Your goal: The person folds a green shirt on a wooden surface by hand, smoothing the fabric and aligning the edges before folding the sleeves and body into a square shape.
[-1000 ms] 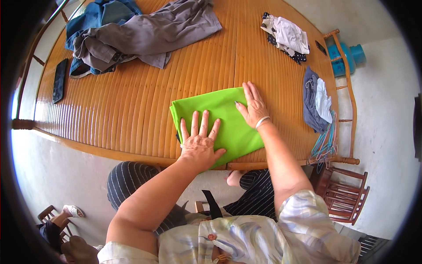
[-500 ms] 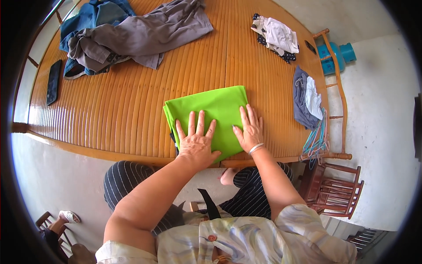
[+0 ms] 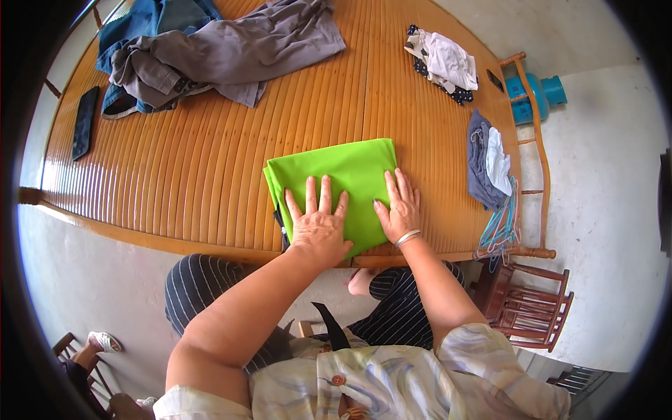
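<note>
A bright green folded cloth (image 3: 332,159) lies flat near the front edge of the table, roughly square, its layers showing along the left side. My left hand (image 3: 320,227) rests on its lower left part, palm down with the fingers spread. On the right edge of the cloth lies my right hand (image 3: 399,210), fingers stretched forward and thumb apart, a bracelet at the wrist. Neither hand grips anything. A bit of something dark (image 3: 279,218) sticks out from under the cloth's left side; I cannot make out what it is.
Grey trousers (image 3: 238,52) and blue denim (image 3: 150,28) lie heaped at the far left of the slatted table (image 3: 175,175), near a black phone (image 3: 85,124). Folded clothes (image 3: 448,59), grey-blue shorts (image 3: 481,164) and hangers (image 3: 500,224) lie along the right. A gas cylinder (image 3: 525,98) stands beyond.
The whole view has shifted slightly. Both hands stay flat on the green cloth, which keeps its folded shape.
</note>
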The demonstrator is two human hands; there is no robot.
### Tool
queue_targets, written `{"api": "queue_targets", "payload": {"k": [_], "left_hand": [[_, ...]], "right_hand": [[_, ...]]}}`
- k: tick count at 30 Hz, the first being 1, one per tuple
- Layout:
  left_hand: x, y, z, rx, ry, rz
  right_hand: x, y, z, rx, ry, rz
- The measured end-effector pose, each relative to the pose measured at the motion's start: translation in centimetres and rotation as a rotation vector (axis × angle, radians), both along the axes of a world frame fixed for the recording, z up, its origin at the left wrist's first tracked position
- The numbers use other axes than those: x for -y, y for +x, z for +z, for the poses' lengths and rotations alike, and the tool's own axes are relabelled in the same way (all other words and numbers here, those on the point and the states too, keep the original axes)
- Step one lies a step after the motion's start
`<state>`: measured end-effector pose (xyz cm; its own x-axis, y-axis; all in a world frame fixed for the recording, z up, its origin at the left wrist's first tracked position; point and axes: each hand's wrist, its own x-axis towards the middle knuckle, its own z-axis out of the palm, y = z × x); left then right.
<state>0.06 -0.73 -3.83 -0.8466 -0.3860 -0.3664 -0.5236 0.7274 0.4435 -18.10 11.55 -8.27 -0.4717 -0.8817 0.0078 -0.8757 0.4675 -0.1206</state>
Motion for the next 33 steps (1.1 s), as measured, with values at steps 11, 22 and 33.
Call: {"api": "queue_targets", "payload": {"k": [11, 22, 33], "left_hand": [[5.8, 9.7, 18.5, -0.434, 0.99, -0.909], [5.2, 14.3, 18.8, -0.506, 0.907, -0.665], [6.8, 19.8, 19.2, -0.515, 0.878, -0.439]], "right_hand": [[-0.3, -0.1, 0.7, -0.012, 0.103, -0.051], [-0.7, -0.8, 0.6, -0.041, 0.143, -0.075], [-0.5, -0.6, -0.1, -0.043, 0.126, -0.05]]}}
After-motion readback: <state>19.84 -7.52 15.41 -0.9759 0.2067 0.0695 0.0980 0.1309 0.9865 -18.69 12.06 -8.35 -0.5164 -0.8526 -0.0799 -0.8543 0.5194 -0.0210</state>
